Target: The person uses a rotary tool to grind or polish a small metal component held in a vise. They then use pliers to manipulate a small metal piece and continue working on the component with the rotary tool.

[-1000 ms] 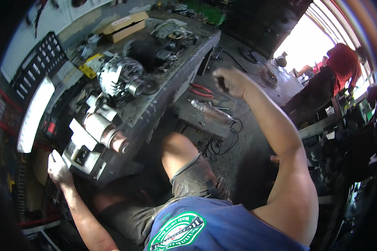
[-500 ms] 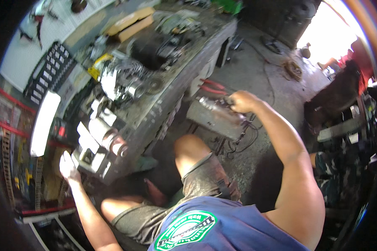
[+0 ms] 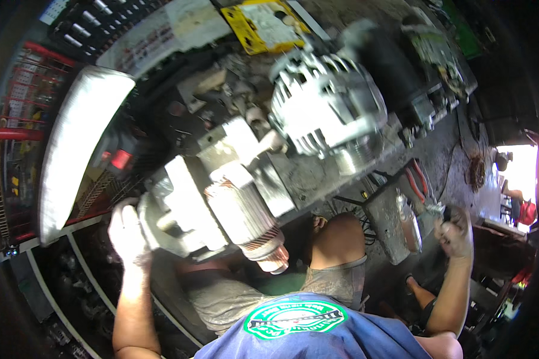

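A motor armature (image 3: 245, 218), with copper windings and a copper commutator end, sits across a metal vise (image 3: 194, 200) at the bench's near end. My left hand (image 3: 130, 230) is closed against the vise's rounded outer end; blur softens its fingers. Out to the right, my right hand (image 3: 455, 232) has curled fingers near a small grey piece, too unclear to name. Just left of that hand lies a silver, gun-shaped power tool (image 3: 408, 222) on a grey block-like stand (image 3: 384, 224). Red-handled pliers (image 3: 417, 179) lie beyond it.
A finned alternator (image 3: 326, 102) stands on the bench behind the armature, beside a dark cylindrical motor (image 3: 383, 66). Farther back lies a yellow tray (image 3: 269, 27). A bright lamp panel (image 3: 81, 149) rises at left. Another person's leg (image 3: 422, 293) shows at lower right.
The view has turned and come closer to the bench, so the armature looks larger. My right hand has come away from the power tool. My left hand stays at the vise.
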The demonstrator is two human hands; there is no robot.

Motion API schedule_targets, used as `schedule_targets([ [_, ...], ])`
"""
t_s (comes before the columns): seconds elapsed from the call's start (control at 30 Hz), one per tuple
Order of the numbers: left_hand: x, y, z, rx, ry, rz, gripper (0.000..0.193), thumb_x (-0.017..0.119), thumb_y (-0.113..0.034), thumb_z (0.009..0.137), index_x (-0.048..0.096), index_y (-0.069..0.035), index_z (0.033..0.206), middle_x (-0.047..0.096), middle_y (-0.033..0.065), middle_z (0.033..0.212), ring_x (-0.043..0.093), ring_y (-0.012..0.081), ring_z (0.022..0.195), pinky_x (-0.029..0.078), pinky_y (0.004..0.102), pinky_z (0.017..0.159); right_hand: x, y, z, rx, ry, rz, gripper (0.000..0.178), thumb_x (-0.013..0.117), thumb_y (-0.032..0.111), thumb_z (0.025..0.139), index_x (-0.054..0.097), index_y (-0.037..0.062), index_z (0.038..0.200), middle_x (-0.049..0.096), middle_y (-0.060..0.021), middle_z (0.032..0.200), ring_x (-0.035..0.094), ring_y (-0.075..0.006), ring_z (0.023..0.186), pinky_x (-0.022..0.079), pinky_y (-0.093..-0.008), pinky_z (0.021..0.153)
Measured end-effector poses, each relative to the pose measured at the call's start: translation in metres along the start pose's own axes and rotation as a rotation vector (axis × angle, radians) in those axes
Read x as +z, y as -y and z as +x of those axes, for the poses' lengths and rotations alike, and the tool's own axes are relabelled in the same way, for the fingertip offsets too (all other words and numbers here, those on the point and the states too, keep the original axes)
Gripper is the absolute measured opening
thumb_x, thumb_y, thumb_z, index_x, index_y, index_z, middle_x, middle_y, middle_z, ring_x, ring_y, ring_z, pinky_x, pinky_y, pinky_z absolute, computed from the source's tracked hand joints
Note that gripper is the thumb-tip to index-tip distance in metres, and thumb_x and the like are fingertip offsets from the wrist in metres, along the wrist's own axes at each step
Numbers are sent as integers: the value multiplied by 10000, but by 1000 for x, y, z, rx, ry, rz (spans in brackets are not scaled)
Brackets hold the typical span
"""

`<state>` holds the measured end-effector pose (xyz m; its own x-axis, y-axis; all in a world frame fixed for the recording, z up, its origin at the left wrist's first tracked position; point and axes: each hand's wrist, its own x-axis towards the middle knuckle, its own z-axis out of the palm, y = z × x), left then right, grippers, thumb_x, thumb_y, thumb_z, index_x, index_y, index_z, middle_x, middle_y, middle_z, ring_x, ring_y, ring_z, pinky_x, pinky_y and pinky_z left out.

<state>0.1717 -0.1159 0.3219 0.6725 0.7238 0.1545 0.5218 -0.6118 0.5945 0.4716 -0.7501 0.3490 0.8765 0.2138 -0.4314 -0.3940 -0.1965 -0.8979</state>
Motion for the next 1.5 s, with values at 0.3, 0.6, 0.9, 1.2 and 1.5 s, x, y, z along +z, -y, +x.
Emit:
schedule_targets([
  [0.3, -9, -27, 8, -446, 243, 81, 535, 591, -390, 1058, 643, 60, 1345, 727, 284, 1218, 705, 365, 1114, 561, 421, 965, 119, 37, -78, 734, 548, 826, 398, 747, 139, 930, 654, -36, 1275, 685, -107, 933, 665, -199, 793, 553, -381, 723],
  [0.6, 47, -348, -78, 269, 774, -138, 536, 713, -391, 984, 663, 18, 1326, 750, 243, 1194, 737, 378, 1062, 592, 468, 948, -23, 242, -217, 397, 327, 509, 366, 791, 284, 893, 688, 28, 1133, 667, 2, 918, 613, -107, 799, 501, -303, 710],
  [0.9, 41, -504, -123, 638, 1227, -125, 525, 714, -404, 967, 679, -7, 1310, 751, 251, 1175, 736, 382, 1075, 584, 475, 949, -70, 217, -325, 162, -90, 570, 279, 794, 302, 879, 730, 78, 1033, 638, 59, 799, 557, -64, 687, 440, -273, 602],
  [1.2, 24, -477, -135, 799, 1405, -21, 515, 716, -418, 951, 694, -33, 1293, 752, 259, 1156, 735, 386, 1089, 576, 482, 950, 8, 209, -425, 67, -321, 735, 177, 732, 264, 918, 704, 91, 940, 581, 51, 762, 501, -74, 672, 390, -279, 604],
  [1.5, 15, -413, -121, 805, 1493, 183, 505, 718, -431, 935, 710, -59, 1277, 753, 266, 1137, 733, 390, 1103, 567, 489, 951, 53, 202, -483, 74, -460, 870, 227, 749, 238, 922, 701, 55, 1048, 590, 38, 753, 499, -78, 611, 379, -267, 543],
])
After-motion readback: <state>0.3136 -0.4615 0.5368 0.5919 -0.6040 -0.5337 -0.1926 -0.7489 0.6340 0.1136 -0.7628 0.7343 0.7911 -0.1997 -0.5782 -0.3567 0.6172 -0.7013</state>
